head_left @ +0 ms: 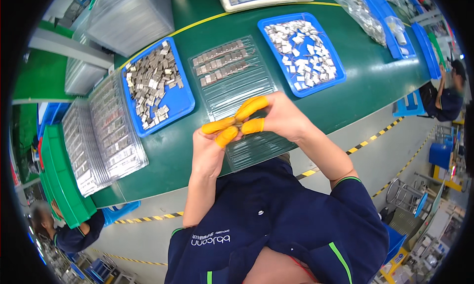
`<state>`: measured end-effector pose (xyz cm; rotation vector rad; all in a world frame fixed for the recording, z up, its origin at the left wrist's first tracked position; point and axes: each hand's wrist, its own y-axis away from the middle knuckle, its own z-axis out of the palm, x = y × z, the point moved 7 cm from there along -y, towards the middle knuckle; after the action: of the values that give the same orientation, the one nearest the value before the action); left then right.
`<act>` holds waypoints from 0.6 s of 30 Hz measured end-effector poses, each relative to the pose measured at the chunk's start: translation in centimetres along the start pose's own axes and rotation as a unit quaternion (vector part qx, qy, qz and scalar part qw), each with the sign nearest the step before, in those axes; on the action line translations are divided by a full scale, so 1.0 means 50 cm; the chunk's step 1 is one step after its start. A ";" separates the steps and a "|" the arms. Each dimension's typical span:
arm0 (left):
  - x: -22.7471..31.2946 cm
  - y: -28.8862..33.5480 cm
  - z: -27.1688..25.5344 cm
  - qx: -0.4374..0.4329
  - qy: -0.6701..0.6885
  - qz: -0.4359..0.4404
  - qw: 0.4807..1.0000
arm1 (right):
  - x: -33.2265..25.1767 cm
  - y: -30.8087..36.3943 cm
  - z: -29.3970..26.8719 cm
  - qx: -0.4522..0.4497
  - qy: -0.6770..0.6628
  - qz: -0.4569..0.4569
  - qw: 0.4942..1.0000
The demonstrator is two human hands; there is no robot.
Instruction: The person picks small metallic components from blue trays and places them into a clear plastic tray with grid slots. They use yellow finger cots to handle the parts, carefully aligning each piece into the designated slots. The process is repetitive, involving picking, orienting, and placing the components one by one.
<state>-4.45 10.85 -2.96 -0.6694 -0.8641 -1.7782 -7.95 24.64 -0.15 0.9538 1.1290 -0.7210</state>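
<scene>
A small, mostly hidden part (239, 125) sits clamped between fingers (253, 107); left hand (209, 142) and right hand (281, 115) meet near the desk's (165, 165) front edge.

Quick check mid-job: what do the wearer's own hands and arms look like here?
The left hand and right hand each show two yellow finger cots; the rest of each hand looks uncovered. The forearms are bare. Short navy sleeves end in thin bright green edging.

We see a small part (239, 127), mostly hidden in a two-handed pinch, above a clear ribbed tray (236, 94), lying flat, three rows of grey parts (220, 63) at its far end.
</scene>
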 end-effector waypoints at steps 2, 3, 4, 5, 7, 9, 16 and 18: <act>0.003 0.005 -0.010 0.024 0.018 0.019 0.999 | -0.009 -0.001 0.009 -0.006 0.044 -0.023 0.999; 0.004 0.011 -0.018 0.033 0.027 0.027 0.999 | -0.016 -0.003 0.016 -0.007 0.067 -0.034 0.997; 0.012 0.015 -0.033 0.055 0.023 0.062 0.996 | -0.056 0.001 0.021 0.029 0.142 -0.161 0.976; 0.019 0.013 -0.053 0.090 0.036 0.091 0.991 | -0.092 0.015 0.031 0.074 0.226 -0.279 0.931; 0.057 -0.002 -0.123 0.069 -0.004 0.173 0.983 | -0.196 0.041 0.064 0.150 0.220 -0.377 0.887; 0.077 0.026 -0.234 0.062 -0.020 0.196 0.978 | -0.277 0.086 0.145 0.034 0.015 -0.468 0.883; 0.069 0.039 -0.173 0.036 0.019 0.163 0.986 | -0.331 0.141 0.290 -0.257 -0.160 -0.513 0.803; 0.054 0.039 -0.182 0.064 0.032 0.157 0.985 | -0.334 0.146 0.299 -0.271 -0.162 -0.515 0.796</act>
<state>-3.98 1.58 -5.79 -0.6231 -0.7762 -1.4415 -0.29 14.45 19.70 -0.3693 1.3974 -1.2639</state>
